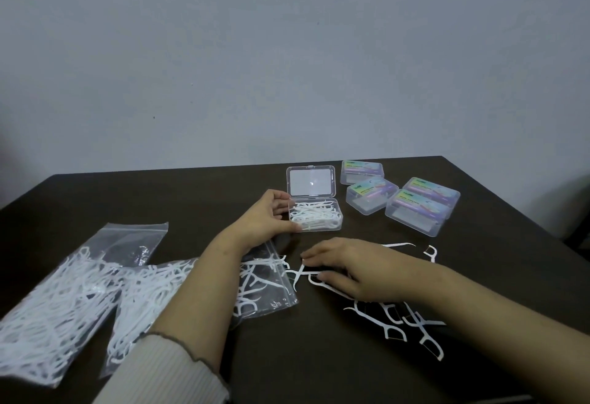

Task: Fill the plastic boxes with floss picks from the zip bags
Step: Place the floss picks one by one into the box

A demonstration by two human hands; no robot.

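Observation:
An open clear plastic box (332, 224) with white floss picks inside stands mid-table, its lid (311, 182) raised behind it. My left hand (269, 215) holds the box's left side between thumb and fingers. My right hand (354, 271) lies palm down over loose floss picks (396, 328) scattered on the dark table, its fingertips touching one of them. One zip bag (178, 295) of picks lies under my left forearm with its mouth toward the loose picks. A second zip bag (60, 301) of picks lies at the far left.
Several closed plastic boxes with colourful labels (418, 208) stand in a cluster to the right of the open box. The dark table (159, 199) ends at a grey wall behind. A single pick (431, 253) lies near the right edge.

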